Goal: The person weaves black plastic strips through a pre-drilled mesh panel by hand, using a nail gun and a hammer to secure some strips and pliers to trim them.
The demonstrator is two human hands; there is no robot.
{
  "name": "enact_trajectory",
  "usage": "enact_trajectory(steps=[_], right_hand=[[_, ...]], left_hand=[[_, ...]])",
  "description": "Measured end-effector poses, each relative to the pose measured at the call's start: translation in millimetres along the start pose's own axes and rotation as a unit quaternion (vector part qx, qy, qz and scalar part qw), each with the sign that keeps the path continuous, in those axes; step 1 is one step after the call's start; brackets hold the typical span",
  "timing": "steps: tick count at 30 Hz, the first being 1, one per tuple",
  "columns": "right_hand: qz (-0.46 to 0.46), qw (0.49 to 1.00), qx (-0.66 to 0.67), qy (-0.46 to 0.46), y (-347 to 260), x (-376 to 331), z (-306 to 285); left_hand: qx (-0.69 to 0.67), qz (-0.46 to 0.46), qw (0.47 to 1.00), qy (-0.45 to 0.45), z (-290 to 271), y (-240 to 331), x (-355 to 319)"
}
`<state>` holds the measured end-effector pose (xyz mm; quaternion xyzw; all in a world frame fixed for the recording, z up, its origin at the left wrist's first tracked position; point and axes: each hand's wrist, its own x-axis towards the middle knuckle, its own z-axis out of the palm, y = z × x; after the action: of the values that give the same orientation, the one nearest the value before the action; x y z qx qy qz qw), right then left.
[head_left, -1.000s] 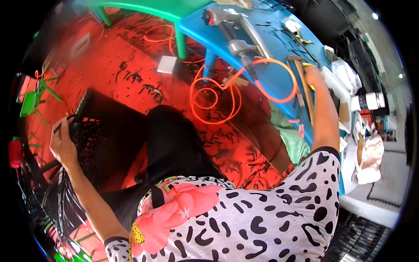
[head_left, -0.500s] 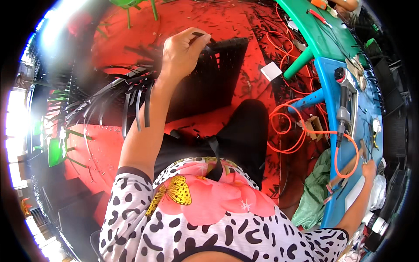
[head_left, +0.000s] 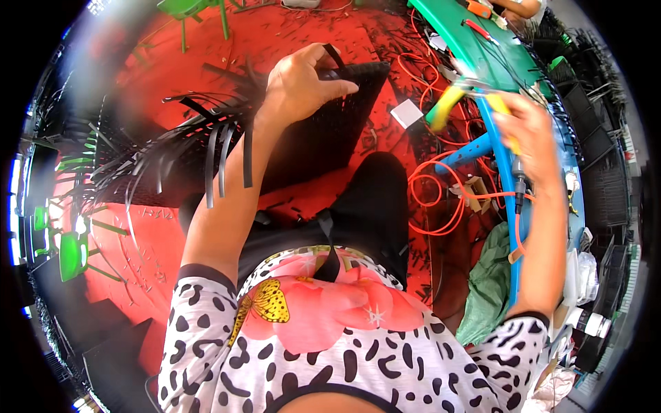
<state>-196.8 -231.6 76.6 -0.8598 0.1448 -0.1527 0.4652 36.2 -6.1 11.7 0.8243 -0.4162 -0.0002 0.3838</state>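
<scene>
My left hand [head_left: 299, 86] is at the upper edge of a dark woven panel [head_left: 310, 141], which stands tilted in front of my knees. Its fingers are closed on a flat black strip [head_left: 334, 55], whose end sticks up past the fingertips; the thumb lies along the panel's edge. Many loose black strips [head_left: 215, 158] fan out from the panel's left side, some hanging over my left forearm. Raised over the blue bench, my right hand [head_left: 530, 134] grips yellow-handled pliers [head_left: 508, 120], blurred by motion, their handles spread apart.
At the right are a blue bench [head_left: 515, 275] and a green bench [head_left: 447, 20]. A coiled orange air hose [head_left: 416, 189] loops beside them, near a white square piece [head_left: 407, 114]. Black scraps litter the red floor [head_left: 323, 31]. A green sack [head_left: 492, 296] lies low right; another person's arm [head_left: 523, 8] shows beyond.
My right hand has come up and inward from the far end of the blue bench, now with the pliers. The left hand has shifted slightly right and down, its thumb stretched along the panel.
</scene>
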Motion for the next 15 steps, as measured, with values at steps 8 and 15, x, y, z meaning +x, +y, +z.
enact_trajectory(steps=[8,15], right_hand=[[-0.102,0.958,0.258,-0.079,10.2,62.8,99.2],[-0.063,0.954,0.269,0.113,12.6,55.1,182.4]], left_hand=[[-0.232,0.110,0.965,-0.047,-1.2,-3.3,7.3],[-0.191,0.100,0.976,-0.016,0.4,-13.2,7.3]])
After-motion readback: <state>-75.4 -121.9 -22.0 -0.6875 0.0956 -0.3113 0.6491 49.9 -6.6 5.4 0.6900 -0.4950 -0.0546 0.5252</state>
